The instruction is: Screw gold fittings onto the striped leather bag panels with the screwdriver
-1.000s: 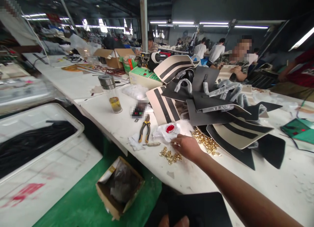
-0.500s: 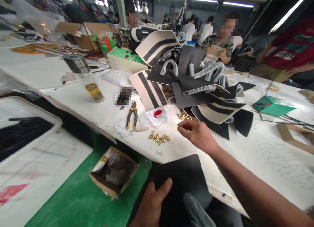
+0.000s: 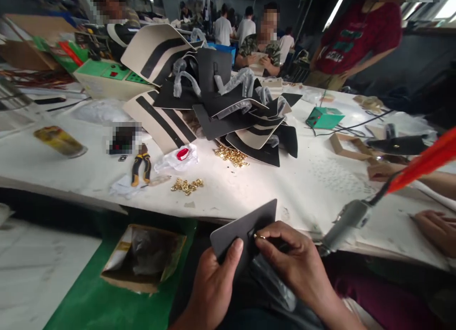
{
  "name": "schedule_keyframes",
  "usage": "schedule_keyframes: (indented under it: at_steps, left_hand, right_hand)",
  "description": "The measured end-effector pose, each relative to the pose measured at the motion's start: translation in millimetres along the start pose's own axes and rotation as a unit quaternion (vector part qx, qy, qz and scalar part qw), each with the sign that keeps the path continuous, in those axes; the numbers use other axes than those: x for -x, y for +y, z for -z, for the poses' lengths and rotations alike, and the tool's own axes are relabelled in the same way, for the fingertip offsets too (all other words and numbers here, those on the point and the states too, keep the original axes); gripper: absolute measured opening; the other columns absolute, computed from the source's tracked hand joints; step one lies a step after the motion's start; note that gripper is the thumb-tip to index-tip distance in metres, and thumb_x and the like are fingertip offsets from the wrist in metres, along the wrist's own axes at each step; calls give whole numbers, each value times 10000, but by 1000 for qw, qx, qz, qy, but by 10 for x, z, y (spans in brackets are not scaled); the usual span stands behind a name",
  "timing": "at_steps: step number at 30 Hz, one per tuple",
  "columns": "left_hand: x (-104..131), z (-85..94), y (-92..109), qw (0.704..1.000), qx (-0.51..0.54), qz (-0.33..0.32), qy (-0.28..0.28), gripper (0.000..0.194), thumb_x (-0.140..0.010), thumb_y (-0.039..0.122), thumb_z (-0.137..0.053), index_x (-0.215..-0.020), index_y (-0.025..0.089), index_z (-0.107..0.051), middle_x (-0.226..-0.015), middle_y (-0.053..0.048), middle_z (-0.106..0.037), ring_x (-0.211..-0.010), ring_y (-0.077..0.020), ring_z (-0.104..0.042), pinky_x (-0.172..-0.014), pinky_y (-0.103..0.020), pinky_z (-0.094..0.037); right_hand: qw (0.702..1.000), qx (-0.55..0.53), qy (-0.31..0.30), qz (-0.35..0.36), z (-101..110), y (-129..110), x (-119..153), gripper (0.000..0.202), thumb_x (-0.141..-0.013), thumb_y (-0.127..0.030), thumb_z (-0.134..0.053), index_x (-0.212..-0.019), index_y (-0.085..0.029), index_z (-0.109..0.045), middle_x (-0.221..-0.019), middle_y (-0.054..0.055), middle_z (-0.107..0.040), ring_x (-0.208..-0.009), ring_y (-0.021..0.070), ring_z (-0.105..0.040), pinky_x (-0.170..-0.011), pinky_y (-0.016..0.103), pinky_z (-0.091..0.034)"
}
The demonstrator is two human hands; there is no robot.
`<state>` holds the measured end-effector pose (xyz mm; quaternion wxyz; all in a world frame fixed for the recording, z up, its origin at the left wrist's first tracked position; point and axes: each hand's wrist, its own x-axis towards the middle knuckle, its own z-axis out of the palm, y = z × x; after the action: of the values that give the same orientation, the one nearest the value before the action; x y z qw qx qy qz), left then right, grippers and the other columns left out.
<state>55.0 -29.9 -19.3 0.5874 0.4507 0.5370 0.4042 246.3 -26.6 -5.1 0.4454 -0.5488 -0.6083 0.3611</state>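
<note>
Black panel held at the bench edge, gold fitting at its face

The black panel (image 3: 245,227) is held in front of the near edge of the bench (image 3: 256,185), tilted, its visible top edge climbing from left to right. Its long axis cannot be determined, as the lower part is lost in shadow and behind the hands. The left hand (image 3: 216,278) grips the panel's left side, thumb on the near face. The right hand (image 3: 297,259) pinches a small gold fitting (image 3: 261,237) between thumb and forefinger, the piece lying roughly level and pointing left at the panel (whether it touches cannot be told). A plastic-wrapped strap (image 3: 276,286) hangs below the right hand.

Containers: a cardboard box (image 3: 131,280) sits open on the green floor (image 3: 80,304), with grey plastic (image 3: 149,251) inside. At the bench's left, a clear bottle (image 3: 31,115), blurred, holds yellowish contents (image 3: 59,141) in its base. A shallow cardboard tray (image 3: 344,152) lies at right. Loose gold fittings form two piles, the smaller (image 3: 187,185) nearer the pliers (image 3: 141,167), the larger (image 3: 231,155) beside stacked panels (image 3: 221,116).
</note>
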Motion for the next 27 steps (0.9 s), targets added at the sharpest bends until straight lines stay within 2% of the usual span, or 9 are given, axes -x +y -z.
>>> schedule_keyframes:
  at_steps: [8,13,19,23,27]
  left_hand:
    - [225,-304,-35,999,-29,-14,28,538,-957,615,-691,-1196,158,-843,-1172,-117,-842,-1232,-392,-727,-1010,-378,-607]
    - [345,-438,-36,999,-23,-16,44,520,-890,616,-773,-1136,166,-862,-1132,-118,-849,-1179,-392,-742,-989,-373,-615]
    - [448,-575,-56,995,-62,-32,70,540,-912,660,-726,-1127,182,-857,-1139,-121,-842,-1156,-376,-743,-1017,-388,-596]
    - [553,-693,-27,995,-16,-20,99,551,-872,667,-769,-1116,180,-849,-1150,-129,-836,-1212,-385,-722,-1078,-391,-572]
    - [646,-723,21,997,47,-2,64,656,-798,645,-833,-1292,217,-784,-1156,-125,-837,-1290,-420,-690,-1107,-438,-574]
  right_hand:
    - [987,67,40,144,183,94,275,112,-999,-172,-718,-1023,-250,-794,-932,18,-796,-828,174,-766,-740,260,-596]
    - [971,138,82,176,233,154,366,105,-1010,-181,-720,-1068,-253,-769,-961,38,-797,-842,211,-756,-756,341,-568]
    - [945,214,131,210,339,113,426,84,-999,-168,-740,-1022,-247,-726,-913,17,-787,-776,205,-720,-746,373,-500]
    - [936,244,125,221,359,36,488,147,-1007,-142,-704,-1111,-243,-730,-964,33,-798,-818,216,-733,-787,400,-504]
    - [955,215,64,193,418,-93,578,462,-925,-182,-717,-1377,-258,-655,-1199,102,-776,-1040,303,-738,-883,465,-559]
